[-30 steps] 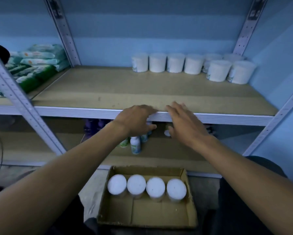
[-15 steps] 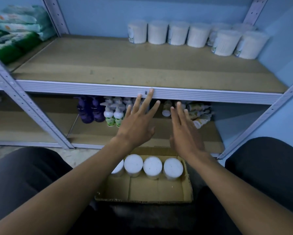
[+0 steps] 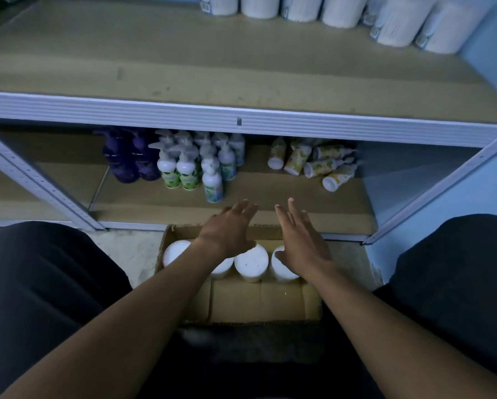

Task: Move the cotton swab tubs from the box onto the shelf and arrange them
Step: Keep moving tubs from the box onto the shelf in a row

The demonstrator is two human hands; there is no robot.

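Observation:
A cardboard box (image 3: pixel 284 306) lies on the floor between my knees. Along its far side stands a row of white-lidded cotton swab tubs (image 3: pixel 251 262); my arms cover parts of them. My left hand (image 3: pixel 230 227) hovers flat over the row's middle, fingers spread, holding nothing. My right hand (image 3: pixel 302 240) hovers over the rightmost tub (image 3: pixel 281 272), also open and empty. Several more white tubs (image 3: pixel 339 11) stand in a row at the back right of the upper shelf (image 3: pixel 183 61).
The lower shelf holds purple bottles (image 3: pixel 129 159), white pump bottles (image 3: pixel 189 165) and toppled yellow-printed bottles (image 3: pixel 316 162). A grey shelf rail (image 3: pixel 241 122) crosses above the hands, with slanted uprights at left and right. My dark-clad knees (image 3: pixel 40 283) flank the box. A blue wall stands at right.
Both hands have come down from the upper shelf's front rail to just above the tubs in the box. The view has dropped and tilted downward.

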